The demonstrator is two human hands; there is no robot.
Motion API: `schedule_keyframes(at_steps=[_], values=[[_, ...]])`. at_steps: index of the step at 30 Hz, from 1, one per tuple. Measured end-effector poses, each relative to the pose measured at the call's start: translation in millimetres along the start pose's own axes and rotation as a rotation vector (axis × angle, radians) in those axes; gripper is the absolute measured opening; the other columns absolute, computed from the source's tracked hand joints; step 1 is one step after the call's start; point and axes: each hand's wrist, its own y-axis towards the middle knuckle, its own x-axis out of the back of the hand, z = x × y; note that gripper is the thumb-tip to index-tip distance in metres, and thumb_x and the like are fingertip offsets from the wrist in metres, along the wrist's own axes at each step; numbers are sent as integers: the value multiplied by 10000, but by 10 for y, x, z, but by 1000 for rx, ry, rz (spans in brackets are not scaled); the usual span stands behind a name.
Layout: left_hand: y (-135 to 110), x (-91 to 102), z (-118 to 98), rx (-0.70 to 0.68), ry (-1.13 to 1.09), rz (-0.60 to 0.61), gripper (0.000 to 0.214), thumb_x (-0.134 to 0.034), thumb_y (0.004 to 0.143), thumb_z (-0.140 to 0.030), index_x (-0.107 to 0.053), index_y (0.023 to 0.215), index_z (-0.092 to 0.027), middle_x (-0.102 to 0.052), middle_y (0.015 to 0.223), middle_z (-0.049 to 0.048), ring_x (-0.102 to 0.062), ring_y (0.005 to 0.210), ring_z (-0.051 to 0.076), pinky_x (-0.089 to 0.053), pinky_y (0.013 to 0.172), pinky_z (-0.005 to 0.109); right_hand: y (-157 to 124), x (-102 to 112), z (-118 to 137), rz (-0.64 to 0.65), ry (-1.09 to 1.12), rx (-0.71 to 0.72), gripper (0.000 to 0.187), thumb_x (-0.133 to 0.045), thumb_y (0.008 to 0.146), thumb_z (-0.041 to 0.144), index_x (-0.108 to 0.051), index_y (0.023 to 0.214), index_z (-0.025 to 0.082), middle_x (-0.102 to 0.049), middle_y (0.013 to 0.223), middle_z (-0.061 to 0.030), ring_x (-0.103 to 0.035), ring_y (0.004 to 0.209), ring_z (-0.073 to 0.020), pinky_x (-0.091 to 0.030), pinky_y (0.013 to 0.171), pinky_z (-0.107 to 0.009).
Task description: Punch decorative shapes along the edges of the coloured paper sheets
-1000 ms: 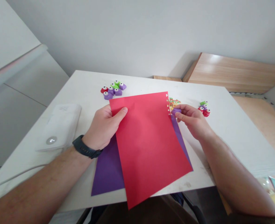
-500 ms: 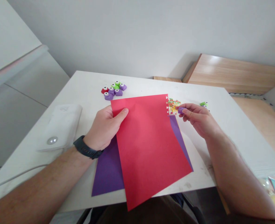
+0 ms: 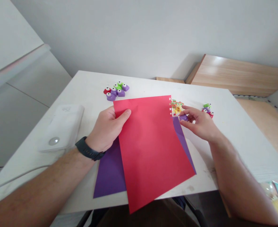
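My left hand [image 3: 107, 126] grips a red sheet of paper [image 3: 150, 142] at its upper left, thumb on top and fingers behind. Small shaped holes run along the sheet's upper right edge. Beneath it lies a purple sheet [image 3: 109, 171], partly covered. My right hand [image 3: 199, 121] is low over the table, right of the red sheet, with thumb and fingers around a purple craft punch [image 3: 183, 118]. Small colourful paper cutouts [image 3: 176, 107] are scattered just beyond that punch.
Several purple, green and red craft punches [image 3: 116, 90] stand at the back left. A smaller group of punches [image 3: 207, 110] is on the right. A white device [image 3: 63, 126] with a cable lies at the left. Wooden furniture [image 3: 242, 72] stands beyond the right edge.
My right hand has lowered the purple punch towards the table, and its fingers have spread wider. More of the right-hand punch group shows. My left hand still holds the red sheet in place.
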Motion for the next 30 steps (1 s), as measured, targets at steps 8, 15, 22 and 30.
schedule_keyframes(at_steps=[8,15,22,30], values=[[14,20,44,-13,0,19,388,-811,918,-427,-788,1247,-223,-818,1219,88,-785,1051,311,-645,947,449,70,92,-115,-151,-184,-28,321,-752,880,398,-784,1125,194,-782,1084,-118,-706,837,-246,-562,798,-426],[13,15,49,-18,-5,20,385,-807,924,-421,-790,1249,-217,-820,1202,91,-786,1015,300,-642,932,435,85,124,-218,-57,-416,-63,322,-699,936,394,-811,1157,189,-801,1054,-120,-730,886,-273,-567,872,-440],[25,17,55,-21,-3,21,421,-819,904,-442,-788,1252,-208,-821,1188,103,-780,1024,310,-645,925,446,135,149,-411,-56,-639,-106,405,-629,985,435,-832,1184,146,-752,1090,-205,-718,1070,-356,-554,976,-487],[33,22,72,-23,1,9,410,-827,894,-445,-808,1234,-215,-823,1189,106,-786,1039,323,-647,926,453,157,198,-462,-40,-733,-243,415,-527,1044,428,-795,1201,151,-757,1152,-228,-731,1103,-383,-556,948,-503]])
